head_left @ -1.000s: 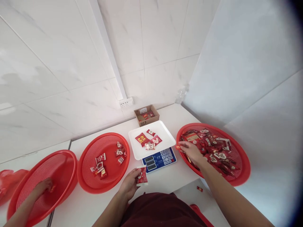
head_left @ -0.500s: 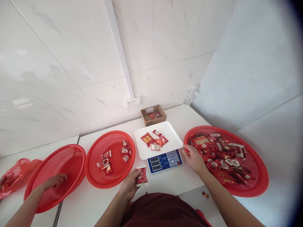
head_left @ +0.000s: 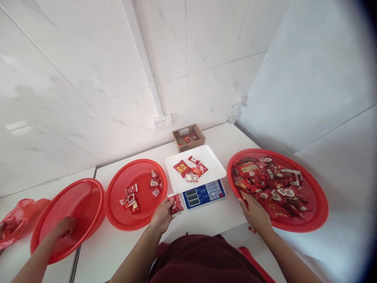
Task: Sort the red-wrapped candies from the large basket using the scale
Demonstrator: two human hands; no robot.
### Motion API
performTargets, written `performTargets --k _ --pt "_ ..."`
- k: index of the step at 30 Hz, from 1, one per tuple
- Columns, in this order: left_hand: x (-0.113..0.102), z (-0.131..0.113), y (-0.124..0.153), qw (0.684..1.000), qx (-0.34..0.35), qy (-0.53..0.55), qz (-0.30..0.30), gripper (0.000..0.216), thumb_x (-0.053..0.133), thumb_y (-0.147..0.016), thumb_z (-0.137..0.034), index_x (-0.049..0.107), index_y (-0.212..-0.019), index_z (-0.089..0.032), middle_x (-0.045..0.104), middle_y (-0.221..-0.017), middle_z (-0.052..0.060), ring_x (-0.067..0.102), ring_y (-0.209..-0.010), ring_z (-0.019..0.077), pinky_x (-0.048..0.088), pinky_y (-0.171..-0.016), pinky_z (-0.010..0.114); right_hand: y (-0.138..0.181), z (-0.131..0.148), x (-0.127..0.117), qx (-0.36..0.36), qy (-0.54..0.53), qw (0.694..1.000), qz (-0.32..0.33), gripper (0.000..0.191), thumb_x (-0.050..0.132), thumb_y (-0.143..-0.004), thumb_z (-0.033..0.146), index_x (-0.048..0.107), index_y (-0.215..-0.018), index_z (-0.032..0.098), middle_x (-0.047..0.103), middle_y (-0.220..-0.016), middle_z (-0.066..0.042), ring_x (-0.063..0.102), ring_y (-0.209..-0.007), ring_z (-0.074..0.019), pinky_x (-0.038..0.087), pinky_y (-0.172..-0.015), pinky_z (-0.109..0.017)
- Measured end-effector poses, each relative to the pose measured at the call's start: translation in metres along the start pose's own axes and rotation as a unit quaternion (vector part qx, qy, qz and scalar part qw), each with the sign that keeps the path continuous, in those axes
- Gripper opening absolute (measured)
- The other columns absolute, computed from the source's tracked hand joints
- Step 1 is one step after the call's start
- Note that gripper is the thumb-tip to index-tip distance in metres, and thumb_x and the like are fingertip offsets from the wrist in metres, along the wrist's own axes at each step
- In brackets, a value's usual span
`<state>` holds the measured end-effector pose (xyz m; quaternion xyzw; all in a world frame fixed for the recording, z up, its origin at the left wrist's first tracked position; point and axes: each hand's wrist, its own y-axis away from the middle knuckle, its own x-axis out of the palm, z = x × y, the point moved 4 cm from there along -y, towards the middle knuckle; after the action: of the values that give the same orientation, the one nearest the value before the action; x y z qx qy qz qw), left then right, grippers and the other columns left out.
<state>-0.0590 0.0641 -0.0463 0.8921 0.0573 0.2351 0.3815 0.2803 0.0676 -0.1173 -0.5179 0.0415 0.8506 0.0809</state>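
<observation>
My left hand (head_left: 163, 215) pinches a red-and-white candy packet (head_left: 177, 204) in front of the scale's left corner. At the right, my right hand (head_left: 255, 212) is closed round the near-left rim of a red plastic basket (head_left: 319, 212). Inside that basket lies a heap of red wrapped sweets (head_left: 277, 192). Between my hands stands a digital scale (head_left: 203, 194) with a white tray (head_left: 212, 159). Several red and white wrapped sweets (head_left: 192, 178) rest on the tray. Some of my right fingers are hidden by the hand and rim.
Left of the scale, a second red basket (head_left: 113, 212) holds several small packets. Another person's hand (head_left: 66, 227) reaches into a third red basket (head_left: 98, 184). A red plastic bag (head_left: 25, 220) lies farther left. Behind the scale are a cardboard box (head_left: 188, 146) and a clear bottle (head_left: 234, 113).
My right hand has slid along the basket's rim toward me. My left hand still holds the packet, now slightly higher in view. The other person's fingers have curled inside their basket.
</observation>
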Motion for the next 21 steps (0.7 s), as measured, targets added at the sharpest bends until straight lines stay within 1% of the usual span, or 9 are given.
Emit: performTargets --k 4,7,11,15,18,21 --pt "0.0017 0.0038 0.0 0.999 0.0 -0.028 -0.021 0.015 0.06 -0.077 -0.029 0.05 -0.079 -0.018 0.061 -0.064 -0.002 0.057 -0.053 0.0105 0.044 -0.056 0.024 0.001 -0.0027 0.002 0.006 0.006 1.0 0.0 0.045 0.033 -0.084 0.041 0.054 -0.116 0.017 0.061 -0.117 -0.013 0.056 -0.109 -0.0257 0.045 -0.09 -0.041" --pt "0.0002 0.004 0.0004 0.999 0.016 -0.044 -0.022 0.021 0.062 -0.076 -0.034 0.048 -0.074 -0.018 0.057 -0.058 -0.003 0.055 -0.05 0.0102 0.043 -0.055 0.023 0.0012 -0.0041 0.003 0.005 0.011 1.0 -0.007 0.043 0.034 -0.084 0.041 0.055 -0.115 0.019 0.061 -0.116 -0.012 0.056 -0.108 -0.0251 0.046 -0.089 -0.04" --pt "-0.0014 0.0012 0.0015 0.998 0.034 -0.045 -0.028 0.028 0.065 -0.072 -0.04 0.048 -0.071 -0.018 0.052 -0.052 -0.005 0.049 -0.044 0.0077 0.037 -0.048 0.02 0.0005 -0.0036 0.003 0.0 0.011 1.0 -0.011 0.043 0.035 -0.083 0.041 0.056 -0.114 0.019 0.063 -0.114 -0.012 0.057 -0.106 -0.0251 0.046 -0.088 -0.04" --pt "-0.0014 -0.0024 0.004 0.998 0.033 -0.028 -0.039 0.031 0.066 -0.07 -0.044 0.05 -0.075 -0.018 0.054 -0.053 -0.005 0.048 -0.045 0.0071 0.035 -0.047 0.019 0.0005 -0.0019 0.0028 0.0 0.009 1.0 -0.003 0.045 0.034 -0.083 0.041 0.056 -0.114 0.016 0.062 -0.115 -0.013 0.057 -0.107 -0.0259 0.046 -0.089 -0.04" --pt "0.0003 -0.0046 0.0064 0.999 0.031 -0.023 -0.025 0.028 0.068 -0.069 -0.039 0.052 -0.077 -0.017 0.056 -0.057 -0.005 0.05 -0.049 0.0067 0.037 -0.051 0.019 0.0012 -0.0012 0.002 0.003 0.008 1.0 -0.01 0.045 0.034 -0.083 0.041 0.056 -0.114 0.018 0.062 -0.115 -0.012 0.058 -0.105 -0.0257 0.046 -0.088 -0.04" --pt "0.0023 -0.0049 0.0084 0.999 0.024 -0.035 -0.004 0.026 0.071 -0.067 -0.033 0.055 -0.078 -0.016 0.06 -0.065 -0.002 0.053 -0.056 0.0075 0.04 -0.057 0.02 0.0017 -0.0011 0.0021 0.0 0.006 1.0 -0.017 0.044 0.034 -0.083 0.041 0.057 -0.113 0.019 0.063 -0.114 -0.012 0.058 -0.104 -0.0256 0.047 -0.087 -0.04"
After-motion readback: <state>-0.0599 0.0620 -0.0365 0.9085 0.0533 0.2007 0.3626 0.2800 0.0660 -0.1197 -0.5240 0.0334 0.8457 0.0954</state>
